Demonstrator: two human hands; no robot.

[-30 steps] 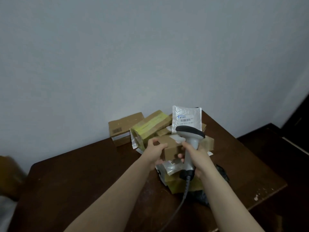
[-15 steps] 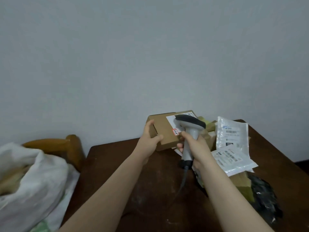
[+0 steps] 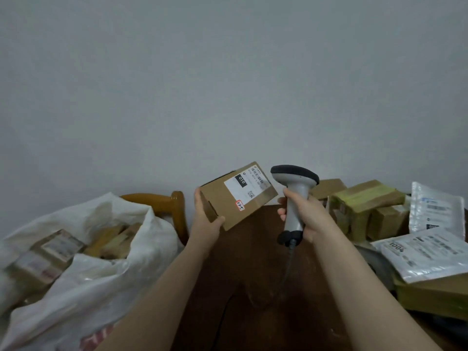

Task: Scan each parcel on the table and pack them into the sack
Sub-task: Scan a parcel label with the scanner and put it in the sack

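Cardboard box [image 3: 228, 206], brown, w/ a white shipping label [image 3: 247, 188] and a small red-edged sticker [image 3: 240, 205] on its upper face, is up in the air over the far end of the table [image 3: 253, 262]. It's tilted so the label faces up and toward the camera. L hand [image 3: 205, 219] grips it by the near left corner, thumb on the lower edge and fingers round the back; nothing else supports it.

Just beside the box's right edge, not touching, is the scanner [image 3: 295, 184], w/ a grey handle and dark head. It's upright in the R hand [image 3: 305, 216], fingers wrapped tight round the handle, index finger at the front approx. where a trigger would be. Its cable [image 3: 287, 264] drops from the butt toward the tabletop. No beam shows on the label, so can't tell if it's been read.

Step in hand, I'd judge: the scan of this box, i.e. mid-cycle w/ plenty left to do. On the right sits the waiting pile of taped boxes [image 3: 364, 206] and poly mailers [image 3: 430, 254]. Left of the table the white sack [image 3: 101, 287] gapes open w/ several parcels [image 3: 48, 252] inside and a wooden chair [image 3: 162, 201] behind it.

Next move needs the scanner head aimed at the barcode end of the label. Then the box swings left and down into the sack's mouth, L hand only, clear of the chair back.
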